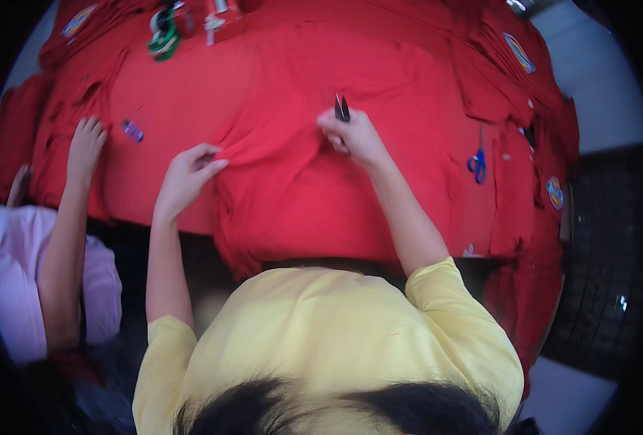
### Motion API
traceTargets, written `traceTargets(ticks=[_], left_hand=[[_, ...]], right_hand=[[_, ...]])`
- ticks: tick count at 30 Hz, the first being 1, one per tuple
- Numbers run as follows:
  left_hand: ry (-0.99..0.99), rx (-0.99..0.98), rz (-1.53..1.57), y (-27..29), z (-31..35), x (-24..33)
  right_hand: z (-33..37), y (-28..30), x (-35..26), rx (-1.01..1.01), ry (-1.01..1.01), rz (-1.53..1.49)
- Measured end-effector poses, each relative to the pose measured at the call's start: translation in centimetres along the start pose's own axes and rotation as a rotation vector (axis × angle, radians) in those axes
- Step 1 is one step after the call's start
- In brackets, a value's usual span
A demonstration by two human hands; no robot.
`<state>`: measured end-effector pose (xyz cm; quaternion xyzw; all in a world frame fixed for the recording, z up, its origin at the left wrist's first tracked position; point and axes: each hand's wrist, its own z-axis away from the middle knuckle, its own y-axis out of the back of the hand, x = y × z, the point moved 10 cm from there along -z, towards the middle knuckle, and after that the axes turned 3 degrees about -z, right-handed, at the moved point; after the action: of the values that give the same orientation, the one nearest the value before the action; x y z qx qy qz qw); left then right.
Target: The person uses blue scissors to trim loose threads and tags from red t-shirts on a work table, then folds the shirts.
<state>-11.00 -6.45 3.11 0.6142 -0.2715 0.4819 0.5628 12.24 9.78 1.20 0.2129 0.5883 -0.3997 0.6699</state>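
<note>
A red garment [285,196] of thin cloth is spread in front of me, wrinkled and hanging over the near table edge. My left hand [185,181] pinches its left side between thumb and fingers, pulling folds in the cloth. Over the garment's upper middle, my right hand [354,136] is closed around a pair of dark thread snips [342,109], the two pointed blades sticking up out of the fist. Whether the right fingertips also grip cloth I cannot tell.
Blue-handled scissors [478,165] lie at the right, near more red garments [513,181] with round badges. A small blue-purple item [132,130] lies at left, beside a co-worker's hand [86,148]. A green object [163,40] and a red-white one [222,23] sit at the back.
</note>
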Motion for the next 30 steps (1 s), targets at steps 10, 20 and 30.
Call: traceTargets(ticks=[10,20,30], left_hand=[[-0.259,0.261,-0.785,-3.0,-2.1,10.2],[-0.736,0.046,-0.543,-27.7,-21.0,22.9],[-0.204,0.042,-0.525,-36.0,-32.4,19.9]], right_hand=[[39.1,23.2,3.8,0.365,-0.893,0.864],[23.6,26.6,-2.2,0.85,0.255,0.794],[20.9,26.8,-0.4,0.982,0.411,0.88]])
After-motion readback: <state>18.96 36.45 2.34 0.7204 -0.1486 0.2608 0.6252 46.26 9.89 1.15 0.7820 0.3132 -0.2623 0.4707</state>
